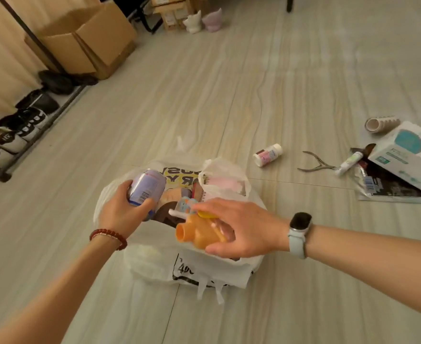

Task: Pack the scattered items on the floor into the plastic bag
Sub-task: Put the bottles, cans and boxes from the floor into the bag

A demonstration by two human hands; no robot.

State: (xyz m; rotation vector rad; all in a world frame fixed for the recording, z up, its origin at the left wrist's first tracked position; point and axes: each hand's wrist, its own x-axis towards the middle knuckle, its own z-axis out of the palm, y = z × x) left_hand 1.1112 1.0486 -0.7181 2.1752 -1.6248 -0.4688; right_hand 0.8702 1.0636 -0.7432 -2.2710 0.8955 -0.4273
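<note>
A white plastic bag (154, 259) lies open on the floor in front of me, with a notebook, a printed book and other items inside. My left hand (123, 209) grips a pale blue can (147, 186) over the bag's left side. My right hand (244, 227) holds an orange bottle (197, 233) lying sideways over the bag's mouth. On the floor to the right lie a small white bottle (267, 155), metal nippers (316, 162), a white tube (348, 162), a white and teal box (407, 157) on a magazine (388, 189), and a ribbed roll (381, 124).
Cardboard boxes (85, 40) stand at the back left. Beside them a black rack (30, 142) holds several pairs of shoes along the left wall. Two small figurines (204, 21) sit at the far back by more boxes. Pale wood-look floor surrounds the bag.
</note>
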